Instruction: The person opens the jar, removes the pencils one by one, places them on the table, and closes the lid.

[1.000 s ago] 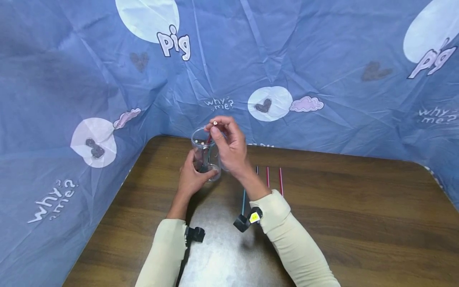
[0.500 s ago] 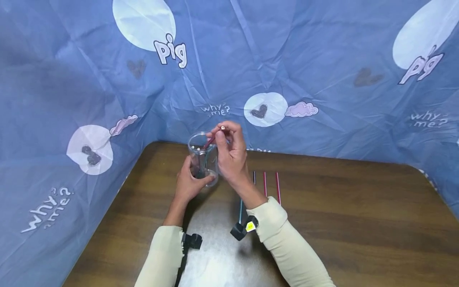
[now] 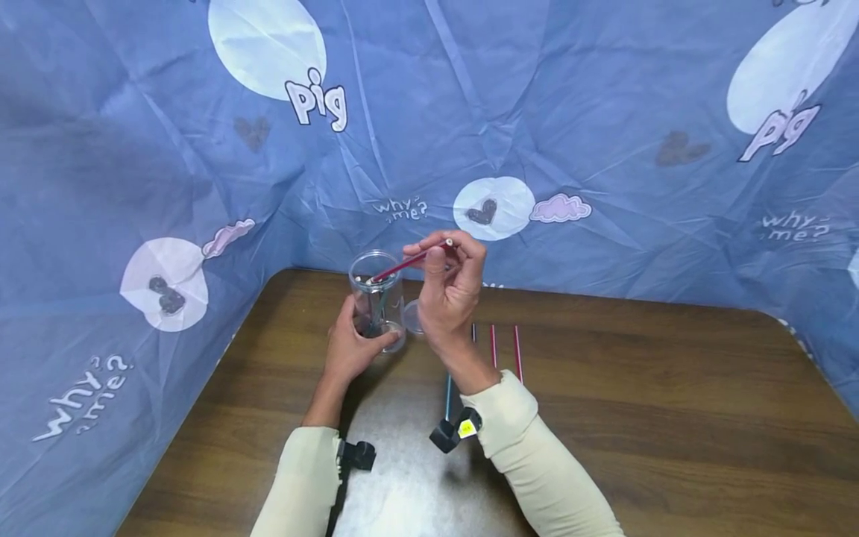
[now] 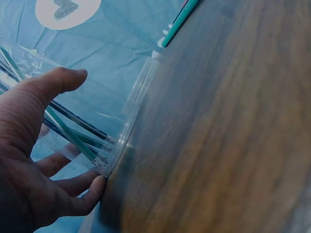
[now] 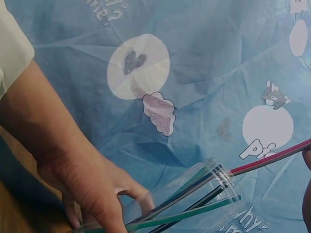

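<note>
My left hand (image 3: 356, 343) grips a clear plastic jar (image 3: 379, 298) low on its side, fingers curled round it. Dark and green pencils (image 5: 189, 211) lean inside the jar, as the right wrist view shows. Between thumb and fingers, my right hand (image 3: 451, 291) pinches a red pencil (image 3: 409, 262) near its white-tipped upper end. That pencil slants down to the left, its lower end at the jar's mouth. In the left wrist view the jar's base (image 4: 126, 141) is against or just over the wooden table; a small gap cannot be ruled out.
Two red pencils (image 3: 517, 354), a dark one (image 3: 473, 333) and a blue one (image 3: 448, 395) lie on the table (image 3: 637, 418), partly behind my right arm. A clear round lid (image 3: 414, 318) is right of the jar. Blue printed cloth (image 3: 604, 89) walls the back and left.
My right hand has moved right, away from the jar's mouth. The red pencil has tipped from steep to a shallow slant, and more of it shows. My left hand keeps its hold.
</note>
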Tool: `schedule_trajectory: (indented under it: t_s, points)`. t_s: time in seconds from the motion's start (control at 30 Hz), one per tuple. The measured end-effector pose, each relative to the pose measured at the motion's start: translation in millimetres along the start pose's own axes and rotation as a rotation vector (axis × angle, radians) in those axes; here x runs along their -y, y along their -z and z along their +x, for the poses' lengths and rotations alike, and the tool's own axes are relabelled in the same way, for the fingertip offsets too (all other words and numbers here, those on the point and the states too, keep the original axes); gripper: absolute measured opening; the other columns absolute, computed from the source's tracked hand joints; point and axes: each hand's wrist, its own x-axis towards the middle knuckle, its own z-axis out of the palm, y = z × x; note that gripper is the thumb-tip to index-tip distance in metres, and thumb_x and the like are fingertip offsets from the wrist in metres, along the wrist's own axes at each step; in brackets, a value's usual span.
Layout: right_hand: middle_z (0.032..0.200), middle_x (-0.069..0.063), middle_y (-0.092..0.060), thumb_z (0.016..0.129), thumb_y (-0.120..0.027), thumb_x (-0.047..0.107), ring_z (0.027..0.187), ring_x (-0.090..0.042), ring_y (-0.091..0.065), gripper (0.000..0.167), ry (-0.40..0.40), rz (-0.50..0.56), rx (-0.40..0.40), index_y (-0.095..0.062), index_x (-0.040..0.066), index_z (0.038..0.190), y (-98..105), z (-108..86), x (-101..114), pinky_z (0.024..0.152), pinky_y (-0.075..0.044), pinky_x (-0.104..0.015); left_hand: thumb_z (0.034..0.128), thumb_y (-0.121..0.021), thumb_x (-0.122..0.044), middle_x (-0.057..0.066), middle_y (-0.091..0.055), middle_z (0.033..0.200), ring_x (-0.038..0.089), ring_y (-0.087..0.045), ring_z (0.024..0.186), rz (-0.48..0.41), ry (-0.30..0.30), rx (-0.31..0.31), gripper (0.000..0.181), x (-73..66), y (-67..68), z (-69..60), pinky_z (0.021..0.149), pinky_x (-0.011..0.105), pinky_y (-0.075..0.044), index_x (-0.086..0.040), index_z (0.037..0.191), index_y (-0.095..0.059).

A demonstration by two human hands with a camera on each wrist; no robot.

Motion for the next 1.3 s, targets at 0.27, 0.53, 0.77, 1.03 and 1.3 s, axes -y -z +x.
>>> schedule_trajectory:
  t_s: [0.27, 0.53, 0.77, 1.03, 1.3]
  points:
    - [0.084, -0.024, -0.055, 0.105, -0.050, 0.029, 0.071, -0.028, -0.069, 0.039, 0.048, -0.073, -0.072, -0.041, -0.008, 0.108, 0, 6.2, 6, 0.060, -0.058, -0.039, 0.0701, -0.091, -0.023, 0.013, -0.061, 0.122, 0.032, -0.058, 0.112, 0.015, 0.007, -0.002, 0.075, -0.9, 0.2, -0.1, 0.093, 0.050, -0.047, -0.014, 0.131, -0.049]
    - [0.083, -0.024, -0.053, 0.104, -0.052, 0.032, 0.064, -0.033, -0.067, 0.042, 0.066, -0.096, -0.118, -0.040, -0.008, 0.107, 3, 10.1, 11, 0.055, -0.057, -0.037, 0.0702, -0.091, -0.023, 0.012, -0.061, 0.122, 0.032, -0.059, 0.111, 0.024, 0.005, 0.001, 0.073, -1.6, -0.1, -0.7, 0.092, 0.050, -0.047, -0.014, 0.128, -0.049]
    - [0.077, -0.023, -0.051, 0.102, -0.054, 0.035, 0.058, -0.030, -0.066, 0.048, 0.086, -0.112, -0.195, -0.038, -0.010, 0.106, 6, 10.6, 17, 0.051, -0.054, -0.034, 0.0690, -0.092, -0.021, 0.012, -0.062, 0.119, 0.032, -0.059, 0.108, 0.011, -0.023, -0.016, 0.072, 0.1, -0.6, -0.2, 0.090, 0.048, -0.047, -0.012, 0.128, -0.050]
    - [0.076, -0.021, -0.050, 0.101, -0.055, 0.036, 0.054, -0.027, -0.062, 0.052, 0.050, -0.092, -0.192, -0.035, -0.012, 0.105, 13, 1.9, 16, 0.054, -0.054, -0.036, 0.0673, -0.092, -0.020, 0.012, -0.063, 0.118, 0.032, -0.059, 0.109, 0.003, -0.032, -0.032, 0.073, 0.7, -1.3, 1.1, 0.093, 0.049, -0.045, -0.012, 0.127, -0.051]
    - [0.080, -0.002, -0.050, 0.101, -0.056, 0.036, 0.055, -0.016, -0.057, 0.053, 0.003, -0.127, -0.199, -0.035, -0.013, 0.105, 21, -12.8, 15, 0.054, -0.052, -0.029, 0.0687, -0.091, -0.019, 0.015, -0.062, 0.121, 0.033, -0.059, 0.112, 0.000, -0.031, -0.021, 0.074, 1.0, -1.5, 0.6, 0.095, 0.051, -0.046, -0.011, 0.130, -0.050]
